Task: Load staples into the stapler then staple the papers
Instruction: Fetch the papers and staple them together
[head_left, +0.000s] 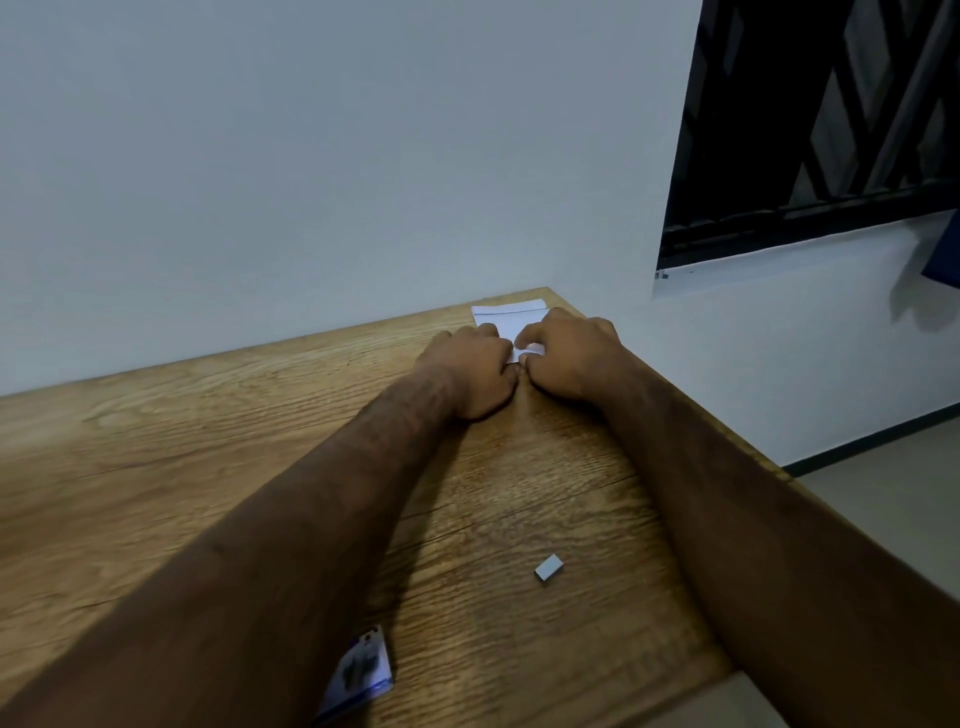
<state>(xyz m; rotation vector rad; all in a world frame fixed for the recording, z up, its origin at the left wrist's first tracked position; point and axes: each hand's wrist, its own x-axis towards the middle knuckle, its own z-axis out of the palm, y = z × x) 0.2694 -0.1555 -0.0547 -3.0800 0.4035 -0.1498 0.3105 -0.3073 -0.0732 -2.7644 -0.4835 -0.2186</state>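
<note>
White papers (506, 314) lie at the far right corner of the wooden table (156, 467). My left hand (470, 371) and my right hand (569, 358) rest side by side on the near edge of the papers, fingers curled and pinching the sheets. A small grey strip of staples (549, 568) lies on the table between my forearms, nearer to me. A white and blue staple box (358, 673) lies at the near edge, partly under my left forearm. No stapler shows in view.
A plain white wall runs behind the table. The table's right edge drops to a pale floor (883, 467). A dark window with a metal grille (831, 114) is at the upper right.
</note>
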